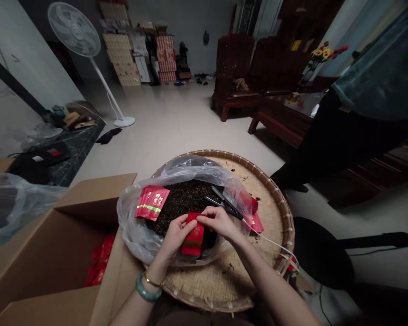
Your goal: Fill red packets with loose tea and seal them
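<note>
Between my two hands is a small red tea packet (193,240) with a green stripe. My left hand (177,235) grips its left side, and the fingers of my right hand (217,221) pinch its top edge. Under them, a clear plastic bag (131,226) lies spread open, full of dark loose tea leaves (187,194). A fan of flat red packets (152,202) rests on the bag's left side. A black hair-straightener-like sealer (228,202) with a white cord lies by my right hand. More red packets (256,222) lie to its right.
A round woven bamboo tray (224,283) holds the bag. At left stands an open cardboard box (30,262) with red packets (102,260) inside. A person in dark trousers (329,131) stands at right near a wooden table (279,122). A white fan (105,83) stands farther back.
</note>
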A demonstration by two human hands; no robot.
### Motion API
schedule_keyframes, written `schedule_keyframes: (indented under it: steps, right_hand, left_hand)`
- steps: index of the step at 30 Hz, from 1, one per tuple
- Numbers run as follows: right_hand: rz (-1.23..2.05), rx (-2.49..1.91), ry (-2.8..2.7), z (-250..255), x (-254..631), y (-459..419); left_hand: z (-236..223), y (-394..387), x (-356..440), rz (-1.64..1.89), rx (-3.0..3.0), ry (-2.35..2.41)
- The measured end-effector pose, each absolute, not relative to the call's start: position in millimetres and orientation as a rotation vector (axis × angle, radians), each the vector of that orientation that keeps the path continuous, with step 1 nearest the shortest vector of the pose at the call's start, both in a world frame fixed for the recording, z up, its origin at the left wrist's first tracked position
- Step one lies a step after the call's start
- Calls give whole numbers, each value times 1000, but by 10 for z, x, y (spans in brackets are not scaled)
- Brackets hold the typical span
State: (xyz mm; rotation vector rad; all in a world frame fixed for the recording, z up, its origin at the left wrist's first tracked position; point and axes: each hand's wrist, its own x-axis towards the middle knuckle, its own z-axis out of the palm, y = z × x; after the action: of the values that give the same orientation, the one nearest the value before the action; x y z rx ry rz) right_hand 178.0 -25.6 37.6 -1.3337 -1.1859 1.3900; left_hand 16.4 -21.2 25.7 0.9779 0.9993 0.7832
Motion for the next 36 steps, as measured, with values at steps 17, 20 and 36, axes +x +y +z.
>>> schedule_keyframes:
  steps: [17, 20, 36]
  right_hand:
    - [1240, -1354, -1312, 352, 1781, -304]
    - [993, -1411, -1400, 319, 1846, -295]
    - [518, -1637, -1707, 91, 2487, -113]
  left_hand:
    - [178, -283, 233, 765, 876, 1042]
    - [188, -281, 257, 750, 800, 1043]
    - [216, -262, 211, 713, 740, 1019]
